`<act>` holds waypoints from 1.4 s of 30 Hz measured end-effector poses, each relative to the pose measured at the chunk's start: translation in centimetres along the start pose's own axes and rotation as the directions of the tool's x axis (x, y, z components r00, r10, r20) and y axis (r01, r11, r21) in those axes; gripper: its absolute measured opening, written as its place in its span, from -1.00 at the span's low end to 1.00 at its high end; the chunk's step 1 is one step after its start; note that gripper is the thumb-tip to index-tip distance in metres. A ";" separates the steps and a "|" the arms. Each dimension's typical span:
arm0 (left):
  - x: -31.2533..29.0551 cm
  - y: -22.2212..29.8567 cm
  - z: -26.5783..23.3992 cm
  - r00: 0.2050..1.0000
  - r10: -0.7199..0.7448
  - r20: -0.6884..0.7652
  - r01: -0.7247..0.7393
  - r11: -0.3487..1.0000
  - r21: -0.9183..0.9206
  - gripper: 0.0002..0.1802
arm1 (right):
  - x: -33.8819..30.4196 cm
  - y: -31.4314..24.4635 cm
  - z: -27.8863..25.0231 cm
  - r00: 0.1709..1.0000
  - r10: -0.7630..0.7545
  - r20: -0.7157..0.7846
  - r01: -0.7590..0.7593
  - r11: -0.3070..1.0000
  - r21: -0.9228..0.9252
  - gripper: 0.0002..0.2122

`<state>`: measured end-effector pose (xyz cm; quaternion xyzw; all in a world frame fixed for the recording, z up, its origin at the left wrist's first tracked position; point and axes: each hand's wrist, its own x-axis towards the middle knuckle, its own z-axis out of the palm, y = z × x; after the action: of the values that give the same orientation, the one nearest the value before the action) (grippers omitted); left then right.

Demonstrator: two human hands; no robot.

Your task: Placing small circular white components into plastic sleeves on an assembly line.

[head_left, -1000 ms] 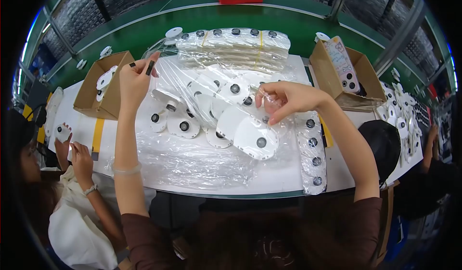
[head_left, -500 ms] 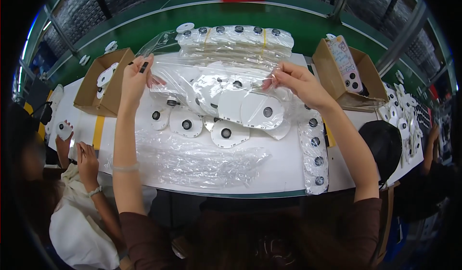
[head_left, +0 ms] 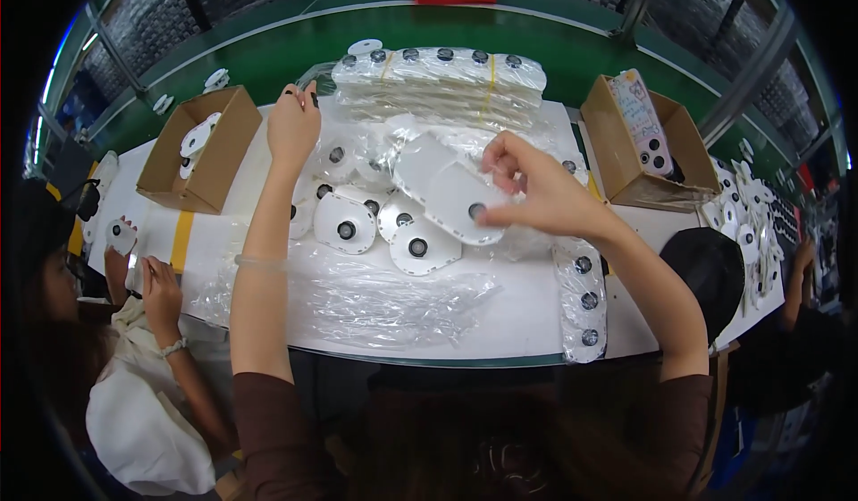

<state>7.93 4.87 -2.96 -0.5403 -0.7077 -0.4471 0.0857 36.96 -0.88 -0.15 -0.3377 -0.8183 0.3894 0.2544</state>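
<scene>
My left hand (head_left: 293, 130) is closed at the far left of the heap, with a bit of clear plastic bag (head_left: 323, 74) showing beside its fingertips. My right hand (head_left: 541, 188), slightly blurred, has its thumb and curled fingers at the right end of a white rounded plate (head_left: 438, 175). The plate lies tilted over other plates, and its dark round knob (head_left: 476, 210) is close to my thumb. Several similar white plates with black knobs (head_left: 346, 230) lie in front. Clear plastic covers part of the heap behind.
Bundled plates (head_left: 438, 85) in plastic lie behind. Crumpled clear bags (head_left: 384, 304) cover the near table; a bagged row (head_left: 581, 300) is at right. Cardboard boxes flank them, left (head_left: 228, 157) and right (head_left: 617, 157), the latter holding a phone (head_left: 641, 117). Co-workers sit at both sides.
The clear bag is no longer stretched between my hands. My left hand has moved right and slightly up; my right hand has come down to the plate, which is turned and shifted left.
</scene>
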 end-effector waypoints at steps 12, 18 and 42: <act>0.0 -1.0 -0.6 0.988 -0.119 0.101 0.148 0.924 -0.352 -0.56 | 1.6 3.5 -3.7 0.968 0.133 -0.211 0.089 0.606 0.790 -0.78; -0.3 -0.3 -1.9 0.986 -0.141 0.085 0.164 0.829 -0.535 -0.58 | 1.5 4.0 -4.5 0.935 -0.169 -0.311 0.323 0.766 0.556 -0.80; -0.9 -1.8 -0.4 0.871 -0.363 0.332 0.488 0.556 -0.672 -0.72 | -1.0 4.0 -2.6 0.963 -0.135 -0.233 0.191 0.953 0.234 -0.81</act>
<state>6.61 3.90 -4.27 -0.3725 -0.5789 -0.6576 -0.3060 40.82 1.42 -2.08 -0.2732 -0.7544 0.4300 0.4139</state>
